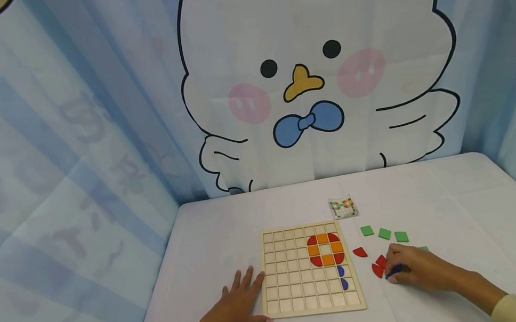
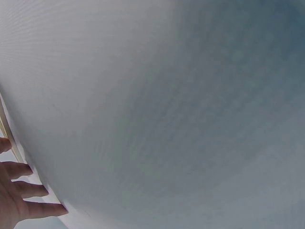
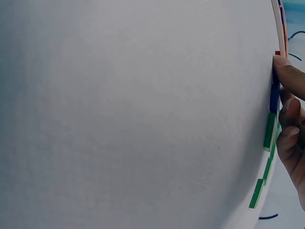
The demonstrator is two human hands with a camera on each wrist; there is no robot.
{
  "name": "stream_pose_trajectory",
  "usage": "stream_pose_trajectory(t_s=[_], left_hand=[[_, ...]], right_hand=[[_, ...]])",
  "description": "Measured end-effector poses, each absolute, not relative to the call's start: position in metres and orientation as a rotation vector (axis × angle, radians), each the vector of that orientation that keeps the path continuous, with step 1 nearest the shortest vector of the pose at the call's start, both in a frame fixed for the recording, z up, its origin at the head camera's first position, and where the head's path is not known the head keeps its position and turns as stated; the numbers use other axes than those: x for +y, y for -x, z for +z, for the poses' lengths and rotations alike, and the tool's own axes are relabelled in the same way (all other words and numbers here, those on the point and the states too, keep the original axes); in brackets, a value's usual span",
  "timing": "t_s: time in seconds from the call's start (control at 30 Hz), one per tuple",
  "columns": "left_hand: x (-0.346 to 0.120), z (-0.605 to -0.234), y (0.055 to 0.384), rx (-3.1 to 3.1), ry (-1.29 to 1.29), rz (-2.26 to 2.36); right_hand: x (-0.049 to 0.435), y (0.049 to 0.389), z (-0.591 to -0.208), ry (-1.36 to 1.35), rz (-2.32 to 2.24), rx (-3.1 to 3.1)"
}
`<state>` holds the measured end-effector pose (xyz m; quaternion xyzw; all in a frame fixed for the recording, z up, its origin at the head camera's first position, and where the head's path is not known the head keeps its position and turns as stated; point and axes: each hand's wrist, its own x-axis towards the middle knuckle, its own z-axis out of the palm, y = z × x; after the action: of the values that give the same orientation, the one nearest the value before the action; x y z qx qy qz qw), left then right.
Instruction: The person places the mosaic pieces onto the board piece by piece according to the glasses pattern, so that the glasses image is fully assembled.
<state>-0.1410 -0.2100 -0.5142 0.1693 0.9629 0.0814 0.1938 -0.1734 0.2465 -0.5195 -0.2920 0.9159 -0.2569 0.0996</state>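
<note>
A square wooden grid board (image 1: 276,311) lies on the table. My left hand (image 1: 241,305) rests at its left edge with fingers spread, touching the frame; the left wrist view shows the same spread fingers (image 2: 35,210). A ring of red and orange tiles (image 1: 322,238) sits in the board's upper right cells, with two blue half-round tiles (image 1: 344,283) below it. Right of the board, my right hand (image 1: 413,266) pinches at a blue tile (image 1: 394,271) on the table, its fingers curled and partly hiding it. Red tiles (image 1: 378,270) lie beside the fingertips.
Several green square tiles (image 1: 384,233) lie beyond my right hand, one partly behind it. A single red quarter-round tile (image 1: 359,252) is near the board's right edge. A small printed pattern card (image 1: 343,207) lies behind the board. A cartoon-printed curtain (image 1: 408,126) hangs behind the table.
</note>
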Motion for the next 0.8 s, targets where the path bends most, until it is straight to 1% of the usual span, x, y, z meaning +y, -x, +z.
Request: stream_pose_trajectory(t_s=[0.63,0.8], left_hand=[[-0.208,-0.510,0.140,2.691,-0.463,0.230],[-0.209,-0.512,0.140,2.696,-0.456,0.229]], right_hand=[[0.230,0.173,-0.515,0.797,-0.792,2.698],[0.226,0.175,-0.517,0.827,-0.856,2.672]])
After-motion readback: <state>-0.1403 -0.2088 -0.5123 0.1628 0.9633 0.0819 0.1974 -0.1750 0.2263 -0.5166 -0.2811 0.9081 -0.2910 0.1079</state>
